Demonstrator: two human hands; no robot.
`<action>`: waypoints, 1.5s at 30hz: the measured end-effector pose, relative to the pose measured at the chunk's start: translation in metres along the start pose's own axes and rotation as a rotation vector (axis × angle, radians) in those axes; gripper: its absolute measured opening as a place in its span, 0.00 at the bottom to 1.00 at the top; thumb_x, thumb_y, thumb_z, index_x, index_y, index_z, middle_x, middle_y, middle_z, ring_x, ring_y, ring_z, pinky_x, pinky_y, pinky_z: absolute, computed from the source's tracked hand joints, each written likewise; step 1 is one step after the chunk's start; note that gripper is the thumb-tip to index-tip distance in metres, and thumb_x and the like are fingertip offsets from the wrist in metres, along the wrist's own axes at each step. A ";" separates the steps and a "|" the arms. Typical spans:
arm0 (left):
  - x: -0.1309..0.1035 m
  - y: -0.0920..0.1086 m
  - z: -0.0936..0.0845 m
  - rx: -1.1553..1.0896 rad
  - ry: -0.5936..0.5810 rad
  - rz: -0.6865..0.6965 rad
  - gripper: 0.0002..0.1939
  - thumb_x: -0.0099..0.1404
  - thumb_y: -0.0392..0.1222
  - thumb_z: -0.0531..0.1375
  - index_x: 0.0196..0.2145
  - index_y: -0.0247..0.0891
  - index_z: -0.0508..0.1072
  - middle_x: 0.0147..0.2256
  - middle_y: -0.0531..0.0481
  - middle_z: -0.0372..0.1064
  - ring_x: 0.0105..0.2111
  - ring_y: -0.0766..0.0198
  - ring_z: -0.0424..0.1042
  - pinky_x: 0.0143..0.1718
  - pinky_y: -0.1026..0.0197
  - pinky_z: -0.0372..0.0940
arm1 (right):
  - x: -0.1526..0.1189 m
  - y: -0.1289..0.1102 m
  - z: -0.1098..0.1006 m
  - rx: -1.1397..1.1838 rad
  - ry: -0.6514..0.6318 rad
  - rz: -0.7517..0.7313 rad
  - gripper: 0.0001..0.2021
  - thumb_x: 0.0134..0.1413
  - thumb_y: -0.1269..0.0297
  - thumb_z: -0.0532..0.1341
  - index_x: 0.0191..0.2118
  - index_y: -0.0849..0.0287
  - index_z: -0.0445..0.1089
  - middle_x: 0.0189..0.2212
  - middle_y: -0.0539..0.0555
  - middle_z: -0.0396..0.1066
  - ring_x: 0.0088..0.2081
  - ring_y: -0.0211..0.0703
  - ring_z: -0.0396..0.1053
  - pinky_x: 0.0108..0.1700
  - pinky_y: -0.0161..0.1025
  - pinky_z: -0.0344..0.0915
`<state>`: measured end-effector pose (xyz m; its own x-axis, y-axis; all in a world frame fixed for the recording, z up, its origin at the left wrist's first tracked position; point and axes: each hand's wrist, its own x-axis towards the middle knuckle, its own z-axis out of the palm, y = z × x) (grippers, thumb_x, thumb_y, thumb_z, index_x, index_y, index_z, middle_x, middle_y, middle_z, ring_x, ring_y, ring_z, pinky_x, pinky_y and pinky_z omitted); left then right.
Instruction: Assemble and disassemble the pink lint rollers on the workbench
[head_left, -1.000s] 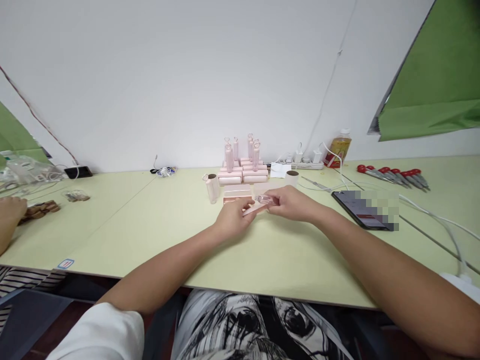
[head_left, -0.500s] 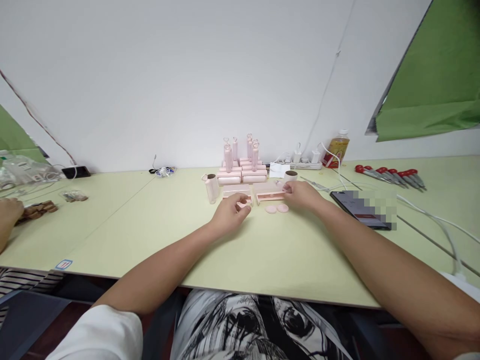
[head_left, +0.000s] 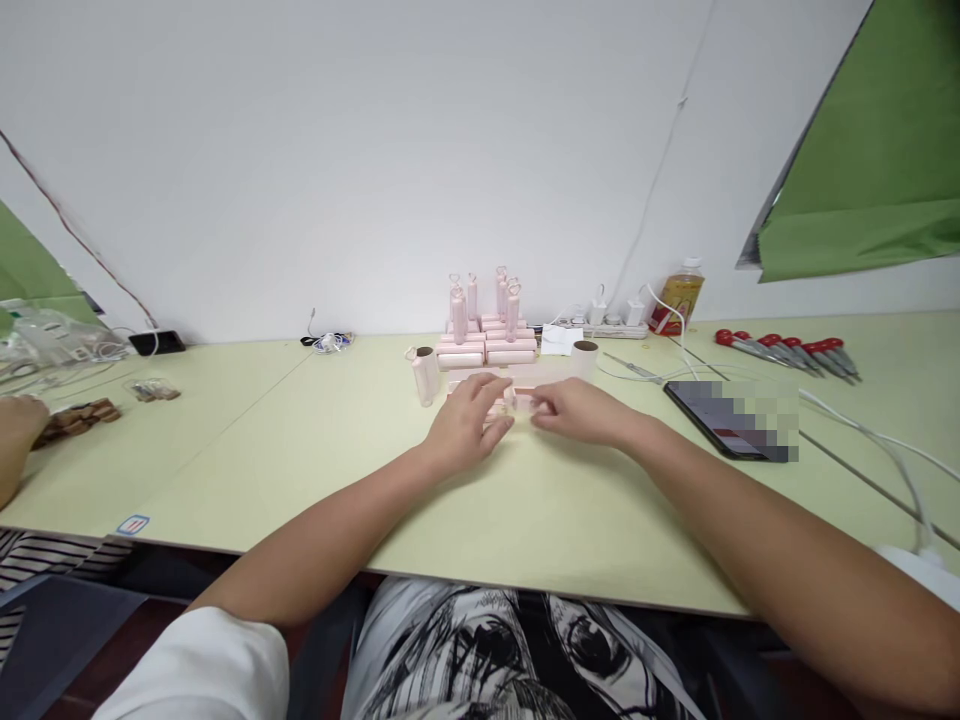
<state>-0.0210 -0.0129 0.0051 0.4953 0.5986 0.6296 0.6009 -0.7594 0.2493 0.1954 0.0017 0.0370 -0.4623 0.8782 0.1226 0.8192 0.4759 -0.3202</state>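
My left hand (head_left: 469,425) lies over the left pink box, thumb and fingers apart. Close by on the right is my right hand (head_left: 581,410); its fingers curl inward by the front of a pink box (head_left: 523,398), and what they hold, if anything, is hidden. Both hands partly cover the boxes. Left of them stands a pale pink tube with a loop top (head_left: 424,380), beside a roll with a brown core (head_left: 426,354). A similar white roll (head_left: 584,358) stands behind my right hand. The pink discs are not visible now.
Stacked pink boxes (head_left: 461,358) carry several upright looped tubes (head_left: 513,315) by the wall. Rightward are scissors (head_left: 634,368), a phone (head_left: 720,420), a drink bottle (head_left: 679,298), cables and red-topped grey tools (head_left: 787,350). Another person's hand (head_left: 19,430) is by brown pieces (head_left: 86,412) at far left.
My right hand has moved left and toward me, from the right box's end to near my left hand. It now covers where the two pink discs lay. My left hand has shifted slightly.
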 end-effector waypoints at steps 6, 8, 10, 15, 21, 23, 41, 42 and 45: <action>0.003 -0.004 -0.006 0.058 -0.126 0.030 0.13 0.69 0.44 0.52 0.48 0.39 0.68 0.40 0.45 0.72 0.42 0.57 0.69 0.45 0.52 0.60 | -0.003 -0.013 0.006 0.352 -0.122 -0.157 0.14 0.52 0.51 0.59 0.28 0.58 0.64 0.21 0.46 0.58 0.23 0.35 0.55 0.26 0.33 0.50; 0.005 -0.014 -0.010 0.056 -0.078 -0.043 0.13 0.69 0.44 0.51 0.47 0.38 0.69 0.41 0.45 0.72 0.43 0.56 0.70 0.45 0.52 0.59 | 0.000 -0.005 0.003 0.498 -0.105 -0.056 0.20 0.54 0.45 0.57 0.26 0.59 0.62 0.20 0.46 0.59 0.22 0.35 0.55 0.26 0.34 0.51; 0.006 -0.024 -0.014 0.063 -0.047 -0.095 0.13 0.69 0.44 0.52 0.46 0.37 0.69 0.41 0.45 0.73 0.42 0.56 0.70 0.45 0.52 0.59 | 0.002 0.002 0.002 0.657 -0.123 0.055 0.25 0.55 0.40 0.53 0.23 0.59 0.60 0.18 0.47 0.59 0.20 0.33 0.54 0.24 0.34 0.52; 0.007 -0.023 -0.018 0.137 -0.180 -0.053 0.14 0.68 0.48 0.53 0.45 0.39 0.71 0.38 0.46 0.74 0.40 0.55 0.71 0.44 0.52 0.59 | 0.004 -0.007 0.015 0.821 -0.110 0.187 0.28 0.54 0.37 0.53 0.17 0.57 0.55 0.12 0.45 0.54 0.15 0.33 0.53 0.19 0.34 0.51; 0.002 0.003 -0.011 0.158 -0.298 0.027 0.12 0.70 0.44 0.47 0.38 0.37 0.67 0.38 0.45 0.71 0.37 0.57 0.70 0.34 0.57 0.60 | 0.000 -0.028 0.037 0.790 -0.143 0.056 0.32 0.57 0.36 0.46 0.14 0.56 0.53 0.08 0.47 0.53 0.12 0.33 0.52 0.18 0.36 0.51; -0.001 0.004 -0.010 0.146 -0.305 0.008 0.11 0.70 0.45 0.47 0.37 0.37 0.65 0.36 0.45 0.71 0.35 0.58 0.70 0.30 0.59 0.58 | 0.000 -0.029 0.036 0.774 -0.129 -0.016 0.32 0.58 0.36 0.45 0.14 0.56 0.54 0.09 0.47 0.54 0.13 0.34 0.53 0.19 0.36 0.53; 0.004 -0.015 -0.013 -0.507 -0.015 -0.318 0.13 0.68 0.51 0.49 0.36 0.38 0.63 0.24 0.56 0.60 0.25 0.68 0.60 0.28 0.64 0.58 | -0.001 0.010 -0.019 0.377 0.394 0.075 0.26 0.56 0.45 0.55 0.17 0.56 0.47 0.14 0.45 0.47 0.19 0.33 0.48 0.23 0.35 0.45; 0.004 -0.019 -0.012 -0.532 -0.020 -0.358 0.12 0.68 0.49 0.49 0.36 0.39 0.63 0.23 0.57 0.59 0.24 0.68 0.59 0.27 0.64 0.57 | 0.000 0.020 -0.025 0.285 0.483 0.142 0.25 0.56 0.48 0.55 0.18 0.57 0.46 0.15 0.46 0.46 0.20 0.34 0.48 0.24 0.36 0.44; 0.002 -0.025 -0.009 -0.606 -0.052 -0.425 0.08 0.66 0.44 0.48 0.37 0.39 0.62 0.22 0.58 0.56 0.21 0.69 0.58 0.24 0.65 0.56 | 0.002 0.051 -0.032 0.127 0.453 0.372 0.21 0.54 0.53 0.55 0.17 0.56 0.48 0.14 0.47 0.48 0.19 0.36 0.50 0.23 0.37 0.44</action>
<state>-0.0405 0.0049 0.0073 0.3352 0.8723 0.3561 0.3033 -0.4578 0.8357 0.2472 0.0295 0.0514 0.0612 0.9308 0.3604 0.8384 0.1480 -0.5246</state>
